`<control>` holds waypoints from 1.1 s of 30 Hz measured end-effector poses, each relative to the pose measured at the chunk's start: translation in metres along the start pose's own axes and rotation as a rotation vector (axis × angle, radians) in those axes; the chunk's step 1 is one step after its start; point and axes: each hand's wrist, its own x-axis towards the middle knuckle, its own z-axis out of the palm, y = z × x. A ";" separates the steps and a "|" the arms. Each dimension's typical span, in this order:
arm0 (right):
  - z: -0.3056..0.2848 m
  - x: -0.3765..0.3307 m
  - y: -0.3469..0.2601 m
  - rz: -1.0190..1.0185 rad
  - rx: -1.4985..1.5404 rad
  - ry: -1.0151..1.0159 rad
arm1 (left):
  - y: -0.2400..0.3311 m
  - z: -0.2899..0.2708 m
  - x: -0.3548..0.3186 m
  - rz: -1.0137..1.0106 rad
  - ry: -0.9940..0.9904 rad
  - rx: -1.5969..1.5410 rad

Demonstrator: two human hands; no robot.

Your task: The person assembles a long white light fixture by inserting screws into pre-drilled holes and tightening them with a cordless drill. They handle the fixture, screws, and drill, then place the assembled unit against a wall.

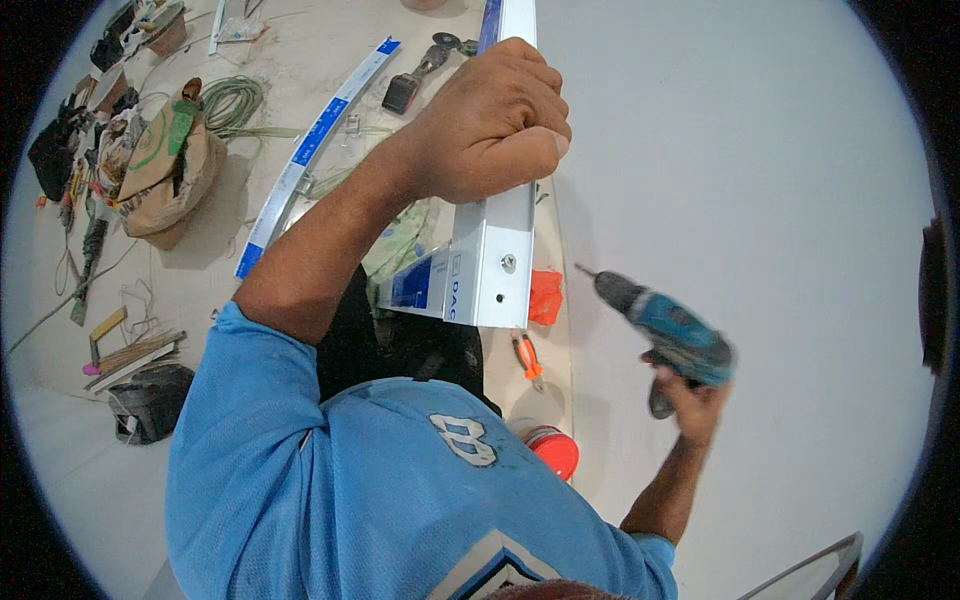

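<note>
The left hand [500, 122] was closed over a white profile bar [492, 240], its fingers curled tightly together and the thumb folded against them; the palm side was hidden. The bar stood in front of the person's chest, running from the top edge down to a squared end, where 1 screw [509, 262] sat above 1 dark hole [500, 298]. A shorter, blue-marked piece [420, 281] met its lower end on the left.

The right hand [693, 402] was wrapped around the grip of a teal-and-black cordless drill [680, 335], slightly blurred; the fingers were bent about the handle, though not every fingertip showed. The drill's bit [584, 269] pointed up and left toward the bar, well apart from it.

Below the bar's end lay orange-handled pliers [528, 358], with a red-lidded bucket [555, 452] nearer the person and a red wrapper [545, 298] just beside the bar. On the floor to the left were a blue-and-white strip [318, 143], a cordless grinder [415, 80], a coiled green cable [231, 103] and a brown sack [172, 195].
</note>
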 end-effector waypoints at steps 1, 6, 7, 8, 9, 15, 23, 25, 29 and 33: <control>-0.006 0.007 -0.029 -0.035 0.095 -0.003 | 0.001 0.001 -0.001 0.007 0.011 0.008; -0.066 0.043 -0.141 -0.450 -0.372 -0.176 | 0.001 -0.002 -0.004 -0.044 0.008 0.019; -0.078 0.053 -0.155 -0.592 -0.535 -0.171 | -0.001 0.001 -0.004 -0.011 0.048 0.024; -0.087 0.063 -0.167 -0.710 -0.648 -0.170 | 0.001 0.001 -0.003 -0.022 0.040 0.017; -0.086 0.070 -0.173 -0.734 -0.667 -0.156 | 0.000 0.002 -0.004 -0.035 0.027 0.006; -0.061 0.100 -0.211 -0.560 -0.622 -0.242 | 0.000 0.006 -0.006 -0.004 0.118 0.019; 0.011 0.105 -0.240 -0.442 -0.344 -0.462 | -0.001 0.005 -0.009 -0.022 0.063 0.055; 0.013 0.106 -0.242 -0.402 -0.326 -0.463 | -0.001 -0.002 -0.010 -0.071 -0.055 0.037; 0.009 0.108 -0.237 -0.426 -0.358 -0.470 | 0.001 0.000 -0.010 -0.095 -0.047 0.035; 0.004 0.115 -0.230 -0.555 -0.471 -0.488 | -0.001 0.000 -0.009 -0.097 -0.029 0.014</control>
